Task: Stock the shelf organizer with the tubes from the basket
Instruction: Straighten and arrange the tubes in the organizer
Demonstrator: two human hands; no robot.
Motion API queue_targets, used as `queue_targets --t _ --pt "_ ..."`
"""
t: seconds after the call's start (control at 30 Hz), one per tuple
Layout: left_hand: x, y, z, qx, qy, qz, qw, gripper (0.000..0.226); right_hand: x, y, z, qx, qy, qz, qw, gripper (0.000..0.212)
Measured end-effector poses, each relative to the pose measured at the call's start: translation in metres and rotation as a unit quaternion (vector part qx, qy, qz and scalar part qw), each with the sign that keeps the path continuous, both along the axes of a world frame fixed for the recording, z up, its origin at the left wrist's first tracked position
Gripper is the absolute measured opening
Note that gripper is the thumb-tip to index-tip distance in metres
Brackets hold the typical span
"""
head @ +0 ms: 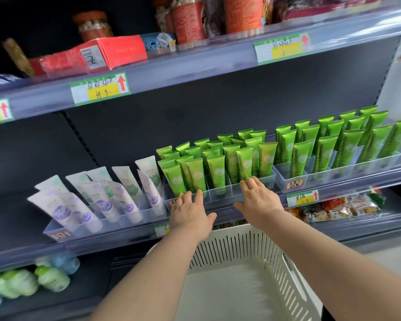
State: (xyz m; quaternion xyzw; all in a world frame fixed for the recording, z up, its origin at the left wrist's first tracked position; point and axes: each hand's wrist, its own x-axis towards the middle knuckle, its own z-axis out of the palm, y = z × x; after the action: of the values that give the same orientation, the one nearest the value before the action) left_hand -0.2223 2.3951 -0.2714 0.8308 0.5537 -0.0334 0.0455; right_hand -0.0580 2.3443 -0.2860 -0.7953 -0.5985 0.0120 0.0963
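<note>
Both hands at the clear organizer (220,192) on the shelf. The left hand (190,213) and right hand (257,200) had fingers spread flat on its front wall, pinching nothing. Green tubes (218,167) stood packed just beyond the fingertips; the white basket (276,262) below the wrists looked empty. A hard or uneven push could topple the tubes.

"Chamomile" runs lengthwise down the green tubes (244,164) at two o'clock (price tags' (100,88) handwriting stays illegible beside red arrows).

Shop, stocked shelves (195,63), price tags (100,88)
</note>
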Motion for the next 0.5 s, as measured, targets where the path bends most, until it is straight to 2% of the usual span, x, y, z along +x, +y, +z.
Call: queue_targets --t 0.3,0.5 --pt "-0.004 -0.015 0.0 -0.004 0.005 -0.002 1.0 0.077 -0.004 -0.015 0.001 -0.01 -0.002 -0.003 1.0 0.058" --pt "-0.007 -0.02 0.0 -0.007 0.006 -0.001 1.0 0.077 -0.007 -0.022 0.005 -0.021 -0.002 -0.002 1.0 0.048"
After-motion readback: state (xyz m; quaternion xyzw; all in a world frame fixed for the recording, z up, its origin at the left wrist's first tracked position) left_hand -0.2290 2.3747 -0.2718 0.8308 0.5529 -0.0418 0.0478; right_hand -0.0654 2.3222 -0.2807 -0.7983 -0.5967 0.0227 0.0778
